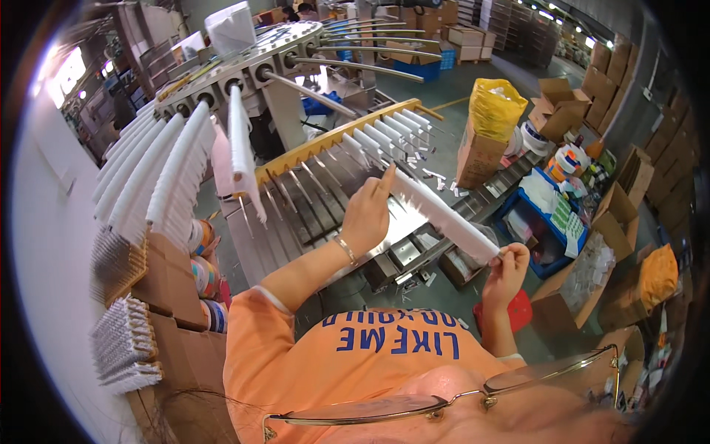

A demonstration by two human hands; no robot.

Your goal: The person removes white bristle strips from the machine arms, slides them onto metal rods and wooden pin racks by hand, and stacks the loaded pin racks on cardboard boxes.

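Right hand (509, 272): pinching long white roll (446, 217) (near end) | left hand (367, 213): at far end, grip unclear

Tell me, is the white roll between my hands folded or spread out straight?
Spread out straight: the roll runs in one long line, no fold showing, from your left hand to your right hand.
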